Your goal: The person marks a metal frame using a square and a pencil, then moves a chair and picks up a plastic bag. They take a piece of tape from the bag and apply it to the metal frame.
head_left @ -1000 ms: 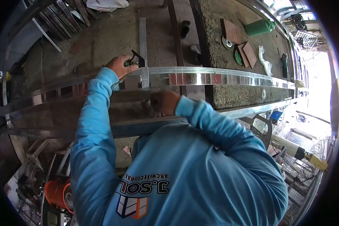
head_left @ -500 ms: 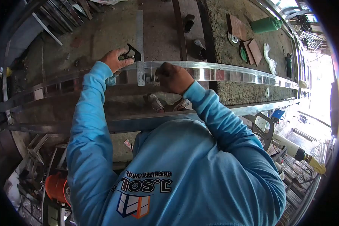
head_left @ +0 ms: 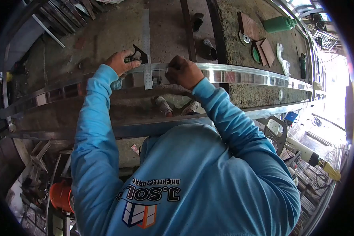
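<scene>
My left hand (head_left: 121, 63) is wrapped round the dark head of a combination square (head_left: 146, 35). The square's long steel blade lies across a shiny metal bar (head_left: 247, 76), its near end slightly past the bar's near side. Just right of the blade, my right hand (head_left: 185, 73) is closed over the bar with its fingers bunched together. Whatever those fingers pinch, if anything, is too dark and covered to make out.
A second metal rail (head_left: 161, 126) runs closer to my body. On the rough bench at right lie a green bottle (head_left: 280, 24), brown pieces (head_left: 247, 24), a disc (head_left: 244, 38) and a white plastic strip (head_left: 282, 59). Dark shoes (head_left: 209, 49) sit beyond the bar; an orange bucket (head_left: 61, 196) stands lower left.
My right hand has shifted slightly right and up along the bar, its fingers now more pinched. My left hand and the combination square stay nearly where they were.
</scene>
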A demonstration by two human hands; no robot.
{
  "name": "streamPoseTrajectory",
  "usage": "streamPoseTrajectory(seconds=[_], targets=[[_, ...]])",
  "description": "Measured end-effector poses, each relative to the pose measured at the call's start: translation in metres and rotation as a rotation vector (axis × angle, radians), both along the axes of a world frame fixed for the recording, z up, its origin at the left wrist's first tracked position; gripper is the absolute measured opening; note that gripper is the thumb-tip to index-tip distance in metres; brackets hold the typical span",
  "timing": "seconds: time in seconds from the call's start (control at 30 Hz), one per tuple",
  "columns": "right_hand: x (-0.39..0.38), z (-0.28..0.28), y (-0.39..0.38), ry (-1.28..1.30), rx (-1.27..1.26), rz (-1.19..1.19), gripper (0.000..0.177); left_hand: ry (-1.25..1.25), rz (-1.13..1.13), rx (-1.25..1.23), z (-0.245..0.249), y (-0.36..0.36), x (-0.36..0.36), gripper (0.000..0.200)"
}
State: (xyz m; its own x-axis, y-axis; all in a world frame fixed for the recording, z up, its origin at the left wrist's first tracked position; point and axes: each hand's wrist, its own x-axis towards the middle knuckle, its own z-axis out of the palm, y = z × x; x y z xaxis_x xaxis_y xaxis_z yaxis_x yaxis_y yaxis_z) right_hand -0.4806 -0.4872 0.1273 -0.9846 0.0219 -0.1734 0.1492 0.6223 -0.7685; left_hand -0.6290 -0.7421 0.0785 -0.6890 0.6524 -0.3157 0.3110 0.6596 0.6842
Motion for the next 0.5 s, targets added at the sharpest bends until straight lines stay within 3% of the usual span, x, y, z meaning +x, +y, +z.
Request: streamPoseTrajectory(seconds=[0.17,0.47,0.5], targets=[[-0.030,-0.007,-0.031,0.028,0.117,0.031,0.026,0.026,0.013,-0.006,0.001,0.001,0.004,0.086],[-0.047,0.000,-0.060,-0.169,0.253,-0.007,0.027,-0.017,0.046,-0.079,0.017,0.007,0.007,0.076],[-0.041,-0.010,-0.060,-0.186,0.324,0.169,0.027,0.012,0.045,-0.064,0.013,0.005,0.007,0.077]])
